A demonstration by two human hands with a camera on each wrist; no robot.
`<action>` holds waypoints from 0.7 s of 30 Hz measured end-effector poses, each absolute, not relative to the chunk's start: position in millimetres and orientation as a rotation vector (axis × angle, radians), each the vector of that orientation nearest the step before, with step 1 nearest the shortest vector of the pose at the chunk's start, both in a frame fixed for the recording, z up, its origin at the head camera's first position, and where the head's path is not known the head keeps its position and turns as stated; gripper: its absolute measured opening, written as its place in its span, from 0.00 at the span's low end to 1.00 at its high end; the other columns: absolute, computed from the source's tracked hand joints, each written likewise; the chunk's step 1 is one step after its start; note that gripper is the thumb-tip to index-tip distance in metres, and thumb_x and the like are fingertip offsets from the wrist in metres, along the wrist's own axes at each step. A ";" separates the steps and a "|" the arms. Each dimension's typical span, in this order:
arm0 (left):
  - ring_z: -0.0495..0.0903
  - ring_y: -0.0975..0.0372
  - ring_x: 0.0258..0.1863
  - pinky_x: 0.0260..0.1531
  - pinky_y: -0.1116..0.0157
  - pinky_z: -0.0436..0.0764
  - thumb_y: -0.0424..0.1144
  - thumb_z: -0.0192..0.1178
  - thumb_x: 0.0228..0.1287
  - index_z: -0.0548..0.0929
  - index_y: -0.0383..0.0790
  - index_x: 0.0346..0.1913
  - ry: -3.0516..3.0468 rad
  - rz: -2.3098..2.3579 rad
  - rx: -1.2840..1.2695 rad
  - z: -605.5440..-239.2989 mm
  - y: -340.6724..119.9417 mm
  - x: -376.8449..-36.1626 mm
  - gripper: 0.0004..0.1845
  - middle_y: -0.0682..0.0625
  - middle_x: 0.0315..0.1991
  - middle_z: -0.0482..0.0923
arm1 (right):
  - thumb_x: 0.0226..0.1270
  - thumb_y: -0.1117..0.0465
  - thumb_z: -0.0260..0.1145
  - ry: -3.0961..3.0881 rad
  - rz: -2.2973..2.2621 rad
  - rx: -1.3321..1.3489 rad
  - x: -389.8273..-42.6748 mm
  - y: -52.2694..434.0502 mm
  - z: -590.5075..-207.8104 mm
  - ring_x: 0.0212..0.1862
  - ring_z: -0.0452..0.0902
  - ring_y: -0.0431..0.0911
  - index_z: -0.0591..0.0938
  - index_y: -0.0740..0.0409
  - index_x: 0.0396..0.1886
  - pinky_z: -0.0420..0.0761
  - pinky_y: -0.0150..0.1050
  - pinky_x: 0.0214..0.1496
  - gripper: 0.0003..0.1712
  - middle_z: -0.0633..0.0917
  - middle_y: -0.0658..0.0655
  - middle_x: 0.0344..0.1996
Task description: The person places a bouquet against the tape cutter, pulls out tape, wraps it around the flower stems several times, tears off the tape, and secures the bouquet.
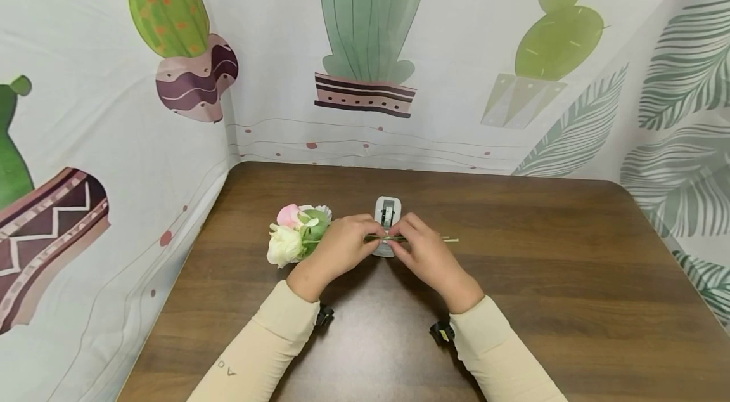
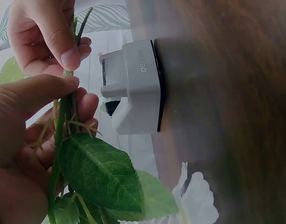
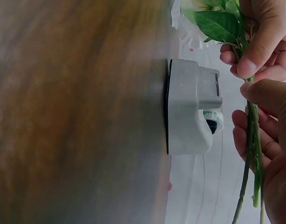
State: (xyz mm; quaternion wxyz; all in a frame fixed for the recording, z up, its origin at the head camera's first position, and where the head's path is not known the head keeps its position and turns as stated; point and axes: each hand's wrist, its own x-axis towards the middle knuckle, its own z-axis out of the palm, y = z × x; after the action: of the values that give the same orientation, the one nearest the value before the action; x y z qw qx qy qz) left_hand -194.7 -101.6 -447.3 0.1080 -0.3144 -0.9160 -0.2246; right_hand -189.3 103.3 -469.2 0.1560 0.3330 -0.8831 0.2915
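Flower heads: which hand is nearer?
Left. The left hand grips the stems right beside the flower heads; the right hand pinches them further along, past the dispenser.

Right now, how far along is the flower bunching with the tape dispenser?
Done: flower stems gathered into one bunch, blooms to the left. In hand: left hand and right hand pinch the stems just above the white tape dispenser. Left, it seems: no tape visible round the stems yet.

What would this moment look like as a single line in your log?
left hand: pinches flower stems | right hand: pinches same stems | white tape dispenser: on table, behind hands
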 end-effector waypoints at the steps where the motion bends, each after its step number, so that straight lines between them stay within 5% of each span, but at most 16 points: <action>1: 0.87 0.62 0.39 0.41 0.61 0.85 0.35 0.69 0.62 0.90 0.47 0.41 -2.702 -0.663 -0.924 -447.0 -101.5 -194.7 0.06 0.56 0.39 0.87 | 0.67 0.63 0.71 -2.528 0.833 0.956 -189.2 103.3 -469.0 0.40 0.82 0.43 0.82 0.56 0.42 0.84 0.37 0.42 0.07 0.80 0.51 0.40; 21: 0.87 0.62 0.42 0.48 0.61 0.84 0.38 0.64 0.69 0.90 0.44 0.43 -2.809 -0.927 -0.822 -435.5 -97.4 -188.8 0.06 0.53 0.41 0.89 | 0.63 0.67 0.73 -2.344 0.691 1.058 -190.3 105.0 -466.9 0.35 0.78 0.41 0.82 0.57 0.36 0.81 0.33 0.37 0.06 0.79 0.52 0.38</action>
State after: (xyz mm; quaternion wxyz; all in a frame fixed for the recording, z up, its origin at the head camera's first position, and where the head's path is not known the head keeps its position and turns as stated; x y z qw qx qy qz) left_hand -188.8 -97.4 -435.5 0.0357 -0.2675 -0.9144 -0.3016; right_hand -190.3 105.0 -466.9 0.2372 0.3859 -0.8551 0.2523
